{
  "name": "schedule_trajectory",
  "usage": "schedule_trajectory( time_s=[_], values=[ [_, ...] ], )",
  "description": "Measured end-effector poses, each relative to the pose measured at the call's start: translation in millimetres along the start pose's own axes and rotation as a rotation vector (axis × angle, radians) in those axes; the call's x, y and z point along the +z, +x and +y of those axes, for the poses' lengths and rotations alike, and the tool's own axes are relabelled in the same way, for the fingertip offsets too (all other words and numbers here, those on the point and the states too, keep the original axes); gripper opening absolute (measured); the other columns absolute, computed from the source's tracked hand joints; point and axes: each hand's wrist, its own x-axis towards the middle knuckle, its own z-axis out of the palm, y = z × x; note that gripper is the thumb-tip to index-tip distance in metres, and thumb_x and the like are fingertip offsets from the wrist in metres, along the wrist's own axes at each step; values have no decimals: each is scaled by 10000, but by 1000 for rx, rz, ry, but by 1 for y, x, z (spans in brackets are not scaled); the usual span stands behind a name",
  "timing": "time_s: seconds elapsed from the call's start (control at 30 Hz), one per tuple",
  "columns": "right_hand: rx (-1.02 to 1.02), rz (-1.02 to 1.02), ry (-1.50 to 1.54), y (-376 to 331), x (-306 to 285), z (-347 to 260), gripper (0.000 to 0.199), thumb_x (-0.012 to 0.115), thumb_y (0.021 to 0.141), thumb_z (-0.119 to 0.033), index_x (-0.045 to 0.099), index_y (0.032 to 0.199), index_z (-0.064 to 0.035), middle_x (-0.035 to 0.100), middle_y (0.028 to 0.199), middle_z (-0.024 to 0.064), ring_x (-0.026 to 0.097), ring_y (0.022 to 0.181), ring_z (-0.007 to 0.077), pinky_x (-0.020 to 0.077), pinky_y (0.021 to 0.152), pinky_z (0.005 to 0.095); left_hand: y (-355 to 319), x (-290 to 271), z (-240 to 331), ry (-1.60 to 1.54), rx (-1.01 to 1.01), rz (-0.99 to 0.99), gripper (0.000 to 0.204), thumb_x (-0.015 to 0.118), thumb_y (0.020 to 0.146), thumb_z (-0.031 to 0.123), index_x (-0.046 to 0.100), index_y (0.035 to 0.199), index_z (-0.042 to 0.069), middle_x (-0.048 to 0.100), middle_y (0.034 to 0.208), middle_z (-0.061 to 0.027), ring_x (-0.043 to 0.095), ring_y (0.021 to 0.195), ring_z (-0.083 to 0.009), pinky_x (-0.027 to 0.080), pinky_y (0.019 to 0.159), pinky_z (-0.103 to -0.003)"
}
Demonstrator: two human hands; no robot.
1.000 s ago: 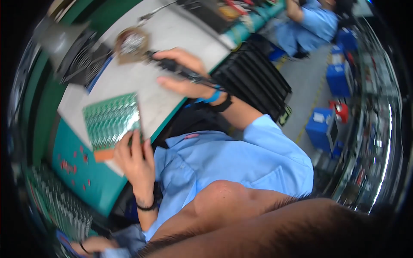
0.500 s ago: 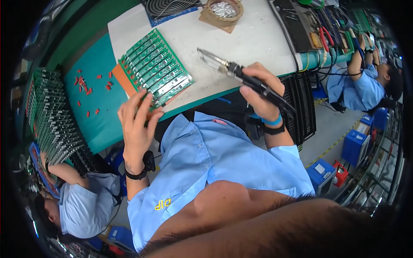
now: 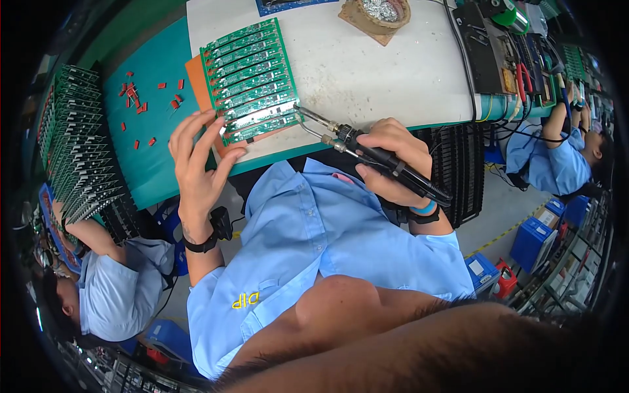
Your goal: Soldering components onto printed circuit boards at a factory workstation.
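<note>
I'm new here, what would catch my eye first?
Probably the green circuit board, with the left hand at its lower-left corner. The right hand holds a black two-pronged tool, tips at the board's lower-right edge. Further left, small red parts lie scattered on a green mat.

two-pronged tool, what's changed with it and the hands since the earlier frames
The right hand has brought the two-pronged tool from beside the round container back toward the body; its tips are now at the right edge of the green circuit board. The camera view has swung too. Unchanged: the right hand's grip, the left hand at the board's near-left corner, the red parts on the mat.
</note>
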Motion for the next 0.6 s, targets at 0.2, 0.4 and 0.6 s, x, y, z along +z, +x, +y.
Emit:
schedule_trajectory(
  time_s=[0.2, 0.4, 0.6],
  values=[
    [11, -27, 4, 5, 5, 1, 454, 811, 689, 30, 723, 1134, 55, 715, 887, 143, 667, 828, 305, 539, 852, 433, 1, 1, 1, -53, -8, 23, 540, 893, 804, 212, 728, 1304, 92, 658, 1413, -103, 561, 1368, -353, 390, 1156, -517],
    [17, -54, -23, 8, 8, 3, 444, 818, 683, 24, 736, 1119, 41, 722, 899, 140, 668, 841, 320, 542, 875, 444, 5, 3, 4, 45, 8, -16, 493, 878, 813, 199, 755, 1283, 112, 649, 1454, -101, 548, 1406, -348, 349, 1203, -562],
    [11, -65, -47, 12, 10, 4, 446, 821, 676, 22, 737, 1114, 39, 722, 895, 143, 672, 848, 327, 543, 882, 448, 5, 4, 3, 46, -6, -27, 441, 879, 811, 194, 785, 1235, 118, 657, 1454, -97, 546, 1415, -343, 331, 1219, -570]
  ],
)
